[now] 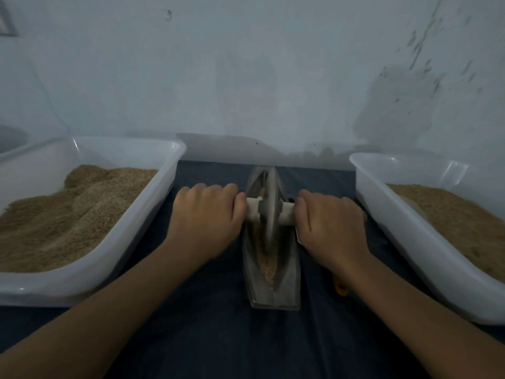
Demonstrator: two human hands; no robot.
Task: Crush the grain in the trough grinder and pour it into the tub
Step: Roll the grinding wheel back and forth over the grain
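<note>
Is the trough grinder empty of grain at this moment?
No: crushed grain lies along the trough grinder under the wheel.

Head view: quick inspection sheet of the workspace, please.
Surface: dark blue cloth, a few specks near the wall.
Job's things: trough grinder at centre, grain in its groove, wheel upright; left tub and right tub both hold grain.
Clutter: orange object partly hidden under the right wrist.
Hands: left hand and right hand grip the axle handle.
Cables: nothing seen.
Surroundings: stained pale wall.
</note>
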